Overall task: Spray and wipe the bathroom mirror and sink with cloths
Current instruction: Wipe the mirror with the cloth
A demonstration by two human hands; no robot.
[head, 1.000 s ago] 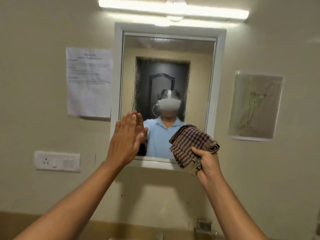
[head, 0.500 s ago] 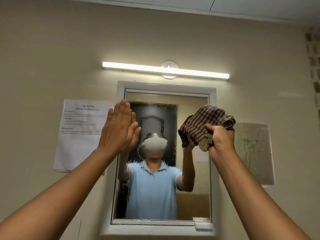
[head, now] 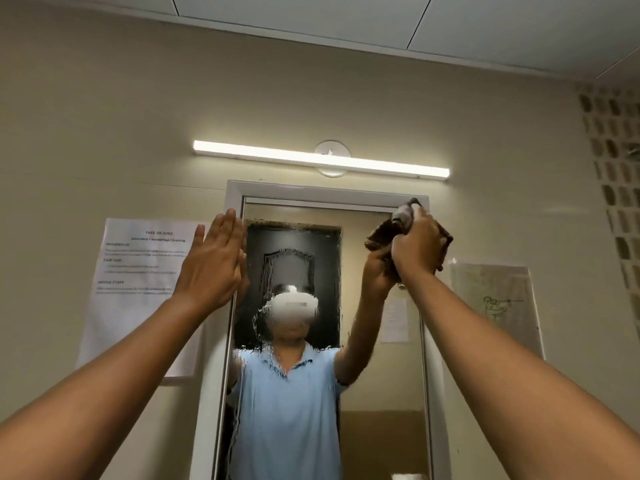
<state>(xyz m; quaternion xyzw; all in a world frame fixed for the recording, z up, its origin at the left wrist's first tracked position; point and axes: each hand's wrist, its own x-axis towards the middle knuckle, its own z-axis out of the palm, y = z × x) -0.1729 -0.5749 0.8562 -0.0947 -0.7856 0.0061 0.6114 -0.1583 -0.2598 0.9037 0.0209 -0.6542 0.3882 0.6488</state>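
Wiping step in hand: my right hand [head: 417, 245] grips the brown checked cloth [head: 379, 237] at the white-framed mirror's [head: 381, 375] top right corner; left hand [head: 213, 268] flat, fingers straight. Next, I judge, strokes across the wet streaks.

I am reading "TASK LIST" and "INITIAL STATE" headings on the white paper notice [head: 145, 292]; the rest is blurring out.
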